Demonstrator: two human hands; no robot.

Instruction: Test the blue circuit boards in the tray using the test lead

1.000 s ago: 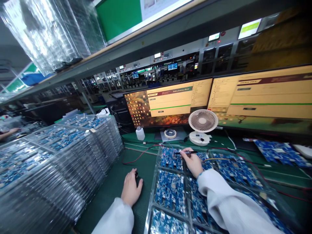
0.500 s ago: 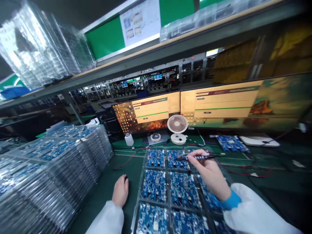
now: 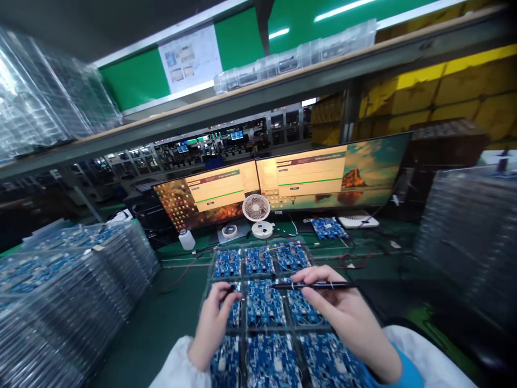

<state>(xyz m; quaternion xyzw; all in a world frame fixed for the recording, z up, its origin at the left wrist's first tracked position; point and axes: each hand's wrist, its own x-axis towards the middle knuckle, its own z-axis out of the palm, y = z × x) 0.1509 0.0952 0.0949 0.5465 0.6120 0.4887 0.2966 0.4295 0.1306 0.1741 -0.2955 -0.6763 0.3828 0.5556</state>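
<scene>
My right hand (image 3: 339,307) holds a slim black marker pen (image 3: 323,285) between thumb and fingers, nearly level. Its tip points left, over the middle row of a clear compartment tray (image 3: 243,323). Blue circuit boards (image 3: 264,304) lie in the tray's compartments. Curled over the tray's left column is my left hand (image 3: 214,318), with a small black piece (image 3: 230,290) showing at its fingertips; its kind cannot be made out. Part of the boards beneath both hands is hidden.
Tall stacks of clear trays stand at the left (image 3: 81,302) and right (image 3: 456,237). Behind the tray are a small white fan (image 3: 256,208), a white bottle (image 3: 186,240), a loose blue board (image 3: 328,228) and two monitors (image 3: 323,178). Red wires (image 3: 359,262) cross the bench.
My left hand has moved from the bench onto the tray's left side. My right hand has drawn the marker pen back from the far row to the middle row. The view has turned right.
</scene>
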